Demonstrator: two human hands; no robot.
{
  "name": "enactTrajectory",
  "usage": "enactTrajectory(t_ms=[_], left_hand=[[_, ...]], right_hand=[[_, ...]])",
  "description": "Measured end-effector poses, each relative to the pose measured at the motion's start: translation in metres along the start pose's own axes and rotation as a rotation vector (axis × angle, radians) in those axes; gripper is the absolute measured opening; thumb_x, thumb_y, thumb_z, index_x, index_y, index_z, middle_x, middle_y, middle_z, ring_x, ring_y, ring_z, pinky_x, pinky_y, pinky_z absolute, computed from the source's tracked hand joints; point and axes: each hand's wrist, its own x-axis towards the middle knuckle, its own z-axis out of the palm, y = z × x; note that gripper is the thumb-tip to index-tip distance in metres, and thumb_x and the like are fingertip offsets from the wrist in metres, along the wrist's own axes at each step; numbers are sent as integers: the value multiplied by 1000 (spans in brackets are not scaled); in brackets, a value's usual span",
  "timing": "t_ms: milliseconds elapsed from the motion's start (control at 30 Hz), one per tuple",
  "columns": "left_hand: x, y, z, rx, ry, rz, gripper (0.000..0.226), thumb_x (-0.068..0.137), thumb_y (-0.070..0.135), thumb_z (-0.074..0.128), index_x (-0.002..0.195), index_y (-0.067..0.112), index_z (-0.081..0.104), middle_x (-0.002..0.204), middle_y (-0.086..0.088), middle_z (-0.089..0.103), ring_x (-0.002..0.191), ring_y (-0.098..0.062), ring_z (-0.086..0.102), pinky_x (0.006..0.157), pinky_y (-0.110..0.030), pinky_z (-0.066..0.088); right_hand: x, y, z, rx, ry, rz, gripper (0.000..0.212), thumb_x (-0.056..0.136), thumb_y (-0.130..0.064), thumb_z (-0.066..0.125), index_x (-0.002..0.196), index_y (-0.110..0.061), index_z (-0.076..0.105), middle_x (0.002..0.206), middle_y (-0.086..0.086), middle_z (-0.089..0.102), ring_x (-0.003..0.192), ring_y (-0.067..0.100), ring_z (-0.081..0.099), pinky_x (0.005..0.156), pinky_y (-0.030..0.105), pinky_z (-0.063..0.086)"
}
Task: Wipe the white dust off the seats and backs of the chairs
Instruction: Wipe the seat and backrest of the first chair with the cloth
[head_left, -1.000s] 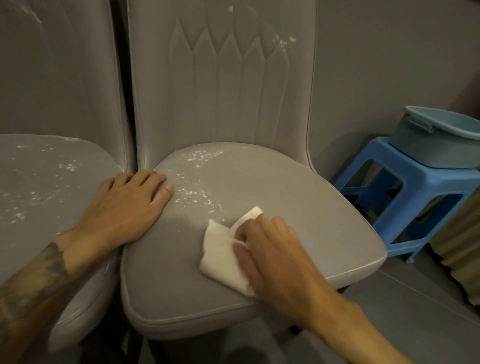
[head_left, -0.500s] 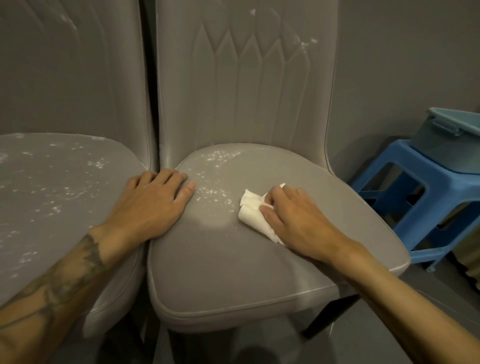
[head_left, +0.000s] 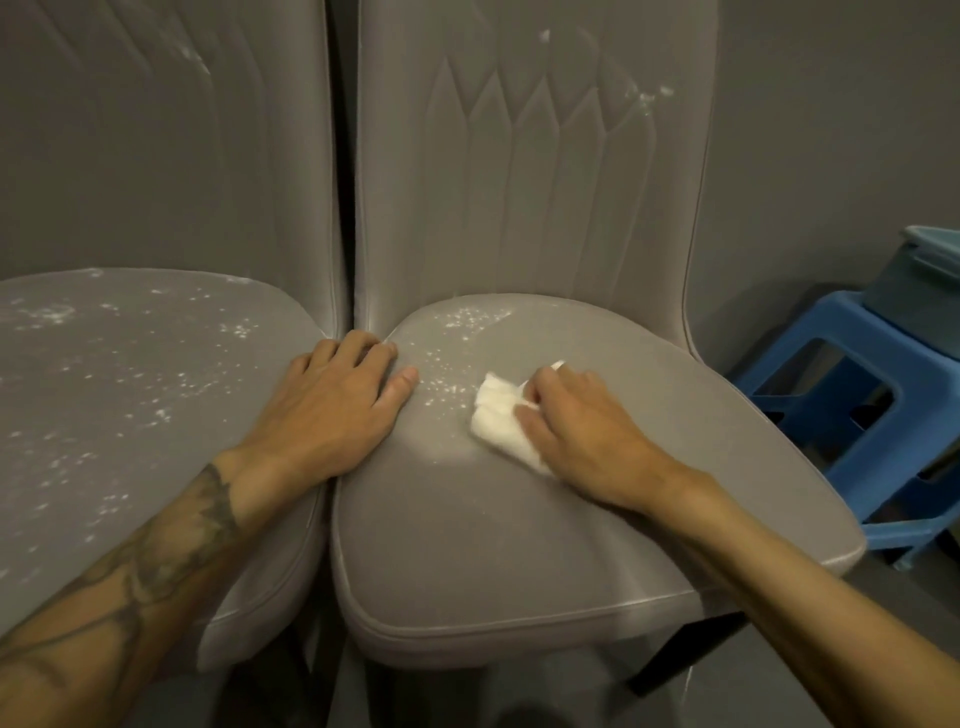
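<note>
Farther up the right chair's seat (head_left: 493, 561) than a second ago, my right hand (head_left: 582, 434) presses the white cloth (head_left: 496, 421), fingers curled over it. Leftover white dust (head_left: 441, 384) lies just left of those fingers, between them and my left hand (head_left: 337, 410), which rests flat on the seat's edge.

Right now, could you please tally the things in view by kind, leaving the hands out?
Grey chairs: 2
White cloth: 1
Blue stool: 1
Blue-grey tub: 1
Total: 5
</note>
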Motion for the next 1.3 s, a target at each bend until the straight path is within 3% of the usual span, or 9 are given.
enactTrajectory(t_ms=[167,300,367,533,733,933,1000,1167,1300], left_hand=[[-2,-10,-6,22,-26,20,63,101,63,17,144,29,49,149,8,43,135,-19,41,111,-40,32],[-8,-8,-4,49,-9,24,63,103,60,17,147,27,48,152,7,42,138,-18,39,115,-40,29],[-8,-8,-3,50,-7,23,63,103,60,16,146,28,47,152,7,41,139,-18,38,115,-40,28],[-7,-9,0,76,28,23,57,104,57,19,145,29,48,154,7,41,139,-18,38,113,-39,29],[-7,-10,3,59,31,24,54,106,55,18,145,32,47,153,10,40,139,-16,37,114,-38,28],[-9,-12,1,154,33,84,59,104,52,10,142,28,48,148,3,44,133,-23,45,107,-43,38],[-11,-13,-1,207,25,117,54,106,47,18,138,21,53,143,-4,49,127,-29,52,101,-47,46],[-14,-12,-3,364,49,167,36,102,30,43,127,10,59,129,-17,60,112,-40,63,84,-52,58],[-13,-11,-3,324,21,151,47,106,38,30,132,14,60,137,-11,58,120,-35,60,93,-51,54]], right_hand=[[-8,-8,4,54,-31,-248,23,101,-50,32,104,-29,43,107,-4,49,91,22,42,83,37,37],[39,11,-1,-3,-33,50,24,105,-38,37,111,-18,48,115,7,54,104,31,47,94,44,39],[48,-4,8,19,-29,71,24,104,-38,38,112,-18,47,117,11,53,104,32,45,95,45,38],[26,-33,25,35,37,-270,26,98,-48,32,107,-27,45,108,2,51,92,25,41,85,41,39],[73,1,11,-29,-28,112,29,105,-37,36,119,-15,48,123,13,53,107,34,45,96,45,39],[45,-24,26,74,-5,-221,20,96,-49,33,104,-33,41,108,0,50,92,23,39,85,41,38],[54,1,20,35,-27,-177,21,100,-46,37,109,-29,45,112,4,53,96,27,45,83,39,36],[109,52,13,-82,14,359,37,104,-35,36,126,-8,50,132,22,52,119,41,47,99,46,39],[119,31,34,33,-10,162,26,102,-40,37,115,-20,47,123,15,52,115,38,45,95,46,36]])
